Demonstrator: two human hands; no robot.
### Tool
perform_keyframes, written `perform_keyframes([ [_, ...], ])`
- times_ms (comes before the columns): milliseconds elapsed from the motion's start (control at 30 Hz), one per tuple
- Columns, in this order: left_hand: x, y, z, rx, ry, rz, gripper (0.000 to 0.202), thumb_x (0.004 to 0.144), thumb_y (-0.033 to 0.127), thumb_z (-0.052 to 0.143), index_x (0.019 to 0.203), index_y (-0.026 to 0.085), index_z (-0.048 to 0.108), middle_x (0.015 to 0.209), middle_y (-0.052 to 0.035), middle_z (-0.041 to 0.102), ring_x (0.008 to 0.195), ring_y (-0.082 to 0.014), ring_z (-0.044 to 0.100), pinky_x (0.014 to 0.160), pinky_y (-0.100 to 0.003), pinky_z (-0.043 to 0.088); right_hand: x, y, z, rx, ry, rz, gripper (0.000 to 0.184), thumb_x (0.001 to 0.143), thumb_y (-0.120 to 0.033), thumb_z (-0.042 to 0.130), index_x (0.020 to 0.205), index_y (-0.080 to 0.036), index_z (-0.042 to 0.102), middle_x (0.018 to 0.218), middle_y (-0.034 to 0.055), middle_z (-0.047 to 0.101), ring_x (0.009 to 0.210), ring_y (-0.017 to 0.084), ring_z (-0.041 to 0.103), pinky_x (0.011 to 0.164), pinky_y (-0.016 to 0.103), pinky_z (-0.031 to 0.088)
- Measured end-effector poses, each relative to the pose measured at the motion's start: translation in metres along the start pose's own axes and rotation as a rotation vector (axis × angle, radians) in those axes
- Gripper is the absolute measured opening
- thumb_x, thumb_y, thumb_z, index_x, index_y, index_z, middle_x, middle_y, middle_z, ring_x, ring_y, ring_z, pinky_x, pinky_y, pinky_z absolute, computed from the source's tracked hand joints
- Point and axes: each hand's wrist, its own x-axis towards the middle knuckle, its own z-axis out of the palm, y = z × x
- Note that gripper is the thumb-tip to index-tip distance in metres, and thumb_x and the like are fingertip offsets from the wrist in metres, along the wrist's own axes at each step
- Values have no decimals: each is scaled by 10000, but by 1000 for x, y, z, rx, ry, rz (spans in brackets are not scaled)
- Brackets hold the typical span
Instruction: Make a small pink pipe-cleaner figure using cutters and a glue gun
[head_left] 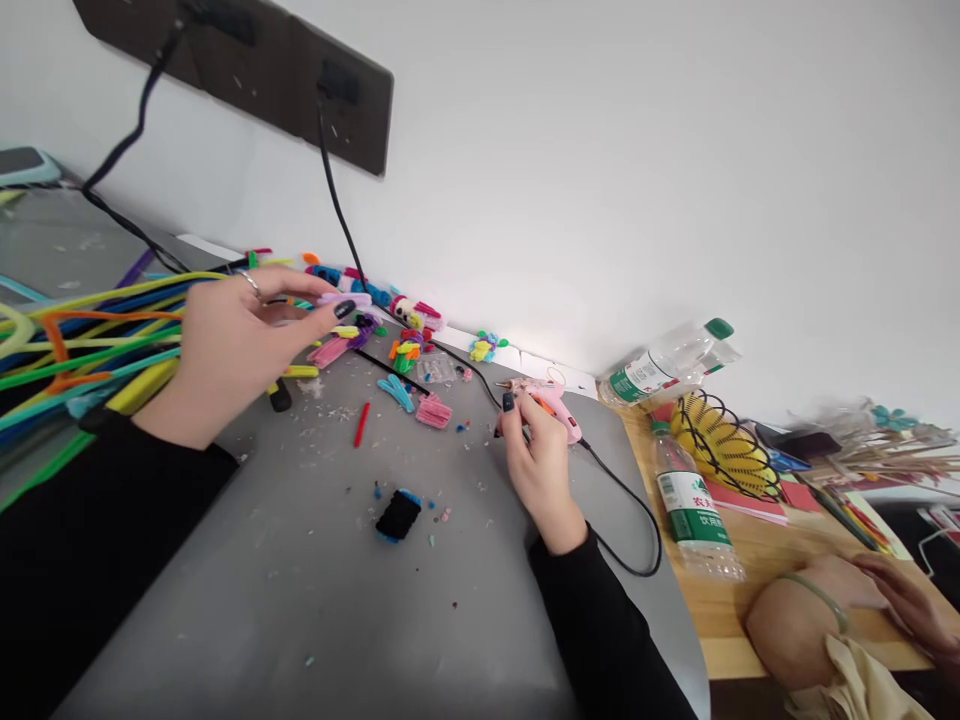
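Observation:
My left hand point(244, 340), with a ring and dark nails, is closed in a pinch on a pale lilac pipe-cleaner piece point(349, 299). It is raised above small pipe-cleaner figures at the back of the grey table. My right hand point(536, 450) is closed too, thumb and index finger together. A bit of something dark shows beside its fingers; I cannot tell what it is. Just behind that hand lies a pink glue gun point(564, 418) with its black cord. Nearer to me on the table sits a black fuzzy block with blue edges point(399, 515).
A bundle of coloured pipe cleaners point(82, 350) spreads at the left. A red stick point(361, 425) and scraps lie mid-table. Plastic bottles point(694, 510) and a black wire basket point(724, 445) are on the wooden table at right, by another person's hands point(832, 590).

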Motion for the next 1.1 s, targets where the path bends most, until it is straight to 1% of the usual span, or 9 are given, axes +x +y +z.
perform_keyframes([
  [100, -6, 3, 3, 8, -135, 7, 269, 763, 418, 716, 893, 188, 768, 973, -68, 795, 739, -192, 713, 692, -342, 615, 1, 1, 2, -3, 31, -12, 365, 995, -207, 443, 631, -231, 417, 591, -31, 453, 583, 135, 413, 564, 275, 337],
  [233, -15, 7, 12, 8, -289, 168, 171, 813, 358, 684, 838, 205, 757, 923, -47, 789, 746, -157, 698, 689, -276, 604, 2, 4, 6, 65, 59, -38, 165, 969, -188, 501, 914, -212, 655, 910, 53, 707, 786, 171, 628, 700, 306, 503],
  [333, -21, 7, 19, -22, -359, 241, 154, 853, 337, 676, 844, 202, 750, 886, -40, 784, 698, -141, 690, 680, -263, 604, 1, 6, 6, 50, 46, -59, 245, 987, -203, 525, 769, -218, 635, 932, 68, 721, 899, 201, 672, 809, 353, 535],
  [400, -24, 7, 22, -21, -383, 260, 153, 873, 332, 670, 850, 202, 746, 897, -43, 789, 718, -149, 705, 690, -272, 607, 1, 7, 5, 18, 75, -77, 299, 1004, -219, 527, 719, -219, 618, 919, 70, 719, 933, 214, 679, 854, 376, 534],
  [500, -26, 9, 22, -23, -381, 282, 131, 872, 300, 666, 847, 202, 750, 901, -41, 792, 731, -155, 712, 689, -279, 606, 5, 2, 3, -25, 174, -104, 203, 987, -154, 489, 987, -220, 681, 1003, 78, 726, 952, 217, 683, 868, 391, 539],
  [600, -21, 11, 17, -84, -245, 268, 96, 842, 273, 701, 851, 208, 770, 912, -37, 795, 778, -162, 716, 688, -279, 603, 18, -18, 10, 1, 181, -161, 287, 964, -102, 436, 1119, -214, 650, 1031, 89, 724, 948, 215, 682, 869, 393, 546],
  [833, 14, 1, -5, -480, 144, 107, 170, 666, 148, 832, 832, 160, 799, 833, -28, 794, 788, -146, 733, 727, -248, 607, 62, -124, 102, -106, -567, -188, 196, 1044, -263, 516, 1123, -116, 620, 1148, 167, 725, 1066, 269, 690, 911, 402, 568],
  [967, 27, -4, -16, -547, 242, 121, 194, 621, 131, 872, 800, 146, 796, 767, -17, 775, 718, -124, 707, 656, -226, 578, 75, -168, 146, -249, -763, -175, 252, 1046, -180, 478, 1241, -81, 603, 1343, 209, 650, 1197, 300, 681, 907, 413, 594],
  [1100, 32, -4, -25, -598, 279, 143, 268, 602, 223, 942, 805, 139, 789, 742, -10, 759, 664, -106, 666, 620, -231, 549, 93, -181, 146, -245, -900, -149, 269, 1015, -165, 478, 1214, -114, 651, 1355, 192, 653, 1267, 323, 660, 945, 448, 595],
])
